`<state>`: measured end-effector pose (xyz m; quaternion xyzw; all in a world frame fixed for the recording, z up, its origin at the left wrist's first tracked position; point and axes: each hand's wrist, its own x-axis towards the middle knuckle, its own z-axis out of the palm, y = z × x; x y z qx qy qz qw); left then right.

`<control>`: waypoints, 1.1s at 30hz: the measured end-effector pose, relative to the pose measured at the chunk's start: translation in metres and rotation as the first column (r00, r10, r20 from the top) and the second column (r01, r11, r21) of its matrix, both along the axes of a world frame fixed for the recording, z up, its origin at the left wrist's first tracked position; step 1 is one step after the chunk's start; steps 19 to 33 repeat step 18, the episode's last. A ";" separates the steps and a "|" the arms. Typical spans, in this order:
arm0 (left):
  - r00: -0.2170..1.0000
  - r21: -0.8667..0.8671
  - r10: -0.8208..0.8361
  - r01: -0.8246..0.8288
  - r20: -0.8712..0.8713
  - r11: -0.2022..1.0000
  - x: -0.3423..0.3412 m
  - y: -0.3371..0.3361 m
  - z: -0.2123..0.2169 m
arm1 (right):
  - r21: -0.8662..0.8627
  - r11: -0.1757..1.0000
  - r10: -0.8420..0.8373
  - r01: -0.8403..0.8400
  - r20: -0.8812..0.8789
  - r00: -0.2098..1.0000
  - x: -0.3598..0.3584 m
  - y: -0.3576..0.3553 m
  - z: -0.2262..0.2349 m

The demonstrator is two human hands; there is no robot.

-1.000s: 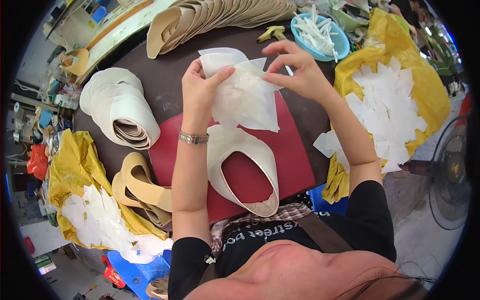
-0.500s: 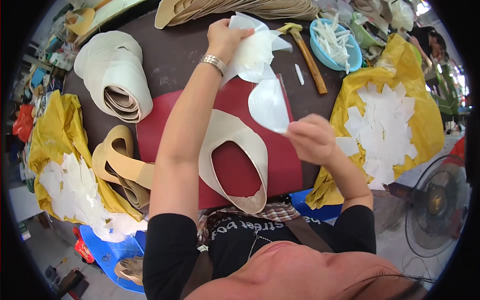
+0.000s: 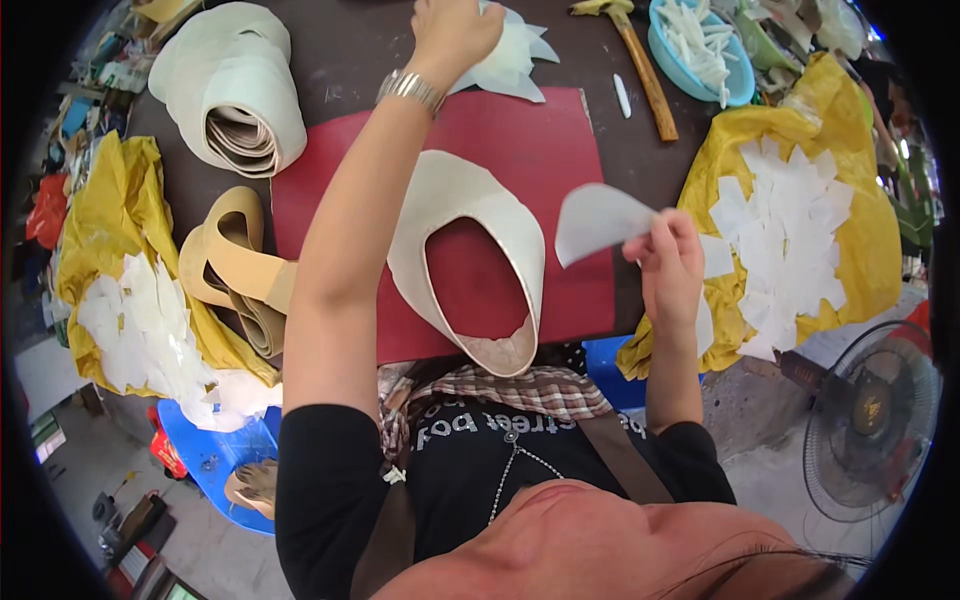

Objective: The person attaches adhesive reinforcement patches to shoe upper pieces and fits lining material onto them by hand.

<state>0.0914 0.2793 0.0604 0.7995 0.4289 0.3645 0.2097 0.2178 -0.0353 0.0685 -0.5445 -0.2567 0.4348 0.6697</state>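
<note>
My right hand [image 3: 668,262] is closed in a pinch on one end of a thin, translucent white curved piece [image 3: 597,222], held up above the red mat's right side. My left hand [image 3: 455,35] is at the far edge of the view, closed on the left side of a stack of similar translucent pieces [image 3: 512,62]. Its fingertips are partly cut off by the picture's edge. Between my arms, a beige shoe upper [image 3: 440,190] lies on the red mat [image 3: 570,150], its opening showing the mat beneath.
Nested pale uppers [image 3: 225,85] and tan curved strips [image 3: 240,262] lie at left. Yellow cloths with white pieces flank the table, one on the left [image 3: 130,190], one on the right [image 3: 870,230]. A hammer [image 3: 648,75] lies beside a blue bowl [image 3: 738,80] of white sticks. A fan [image 3: 868,420] stands right.
My right hand has drawn the curved piece away from the stack, toward the right. My left hand stays at the stack. The whole scene sits higher in the picture.
</note>
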 end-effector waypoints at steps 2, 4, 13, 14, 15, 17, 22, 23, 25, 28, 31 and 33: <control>0.957 -0.169 -0.177 0.218 0.230 0.961 -0.024 -0.054 0.025 | 0.042 0.999 0.023 -0.018 -0.119 0.993 -0.005 0.015 0.001; 0.911 -0.320 -0.139 0.274 0.387 0.907 -0.048 -0.110 0.034 | 0.098 0.995 0.057 -0.035 -0.228 0.972 -0.010 0.023 0.002; 0.826 -0.715 0.004 0.486 0.564 0.503 -0.122 -0.220 0.022 | 0.251 0.959 0.214 -0.128 -0.356 0.910 -0.052 0.031 0.011; 0.872 -0.767 -0.044 0.453 0.488 0.455 -0.127 -0.225 0.021 | 0.243 0.952 0.271 -0.186 -0.385 0.882 -0.050 0.025 0.009; 0.890 -0.747 -0.061 0.415 0.452 0.519 -0.129 -0.232 0.023 | 0.237 0.940 0.328 -0.247 -0.417 0.848 -0.047 0.020 0.007; 0.922 -0.703 -0.133 0.365 0.363 0.611 -0.138 -0.237 0.032 | 0.115 0.945 0.326 -0.305 -0.367 0.871 -0.039 0.010 0.012; 0.933 -0.634 -0.145 0.333 0.330 0.698 -0.141 -0.239 0.030 | -0.003 0.942 0.319 -0.337 -0.314 0.894 -0.033 0.005 0.014; 0.933 -0.634 -0.145 0.333 0.330 0.698 -0.141 -0.239 0.030 | -0.003 0.942 0.319 -0.337 -0.314 0.894 -0.033 0.005 0.014; 0.933 -0.634 -0.145 0.333 0.330 0.698 -0.141 -0.239 0.030 | -0.003 0.942 0.319 -0.337 -0.314 0.894 -0.033 0.005 0.014; 0.933 -0.634 -0.145 0.333 0.330 0.698 -0.141 -0.239 0.030 | -0.003 0.942 0.319 -0.337 -0.314 0.894 -0.033 0.005 0.014; 0.933 -0.634 -0.145 0.333 0.330 0.698 -0.141 -0.239 0.030 | -0.003 0.942 0.319 -0.337 -0.314 0.894 -0.033 0.005 0.014; 0.933 -0.634 -0.145 0.333 0.330 0.698 -0.141 -0.239 0.030 | -0.003 0.942 0.319 -0.337 -0.314 0.894 -0.033 0.005 0.014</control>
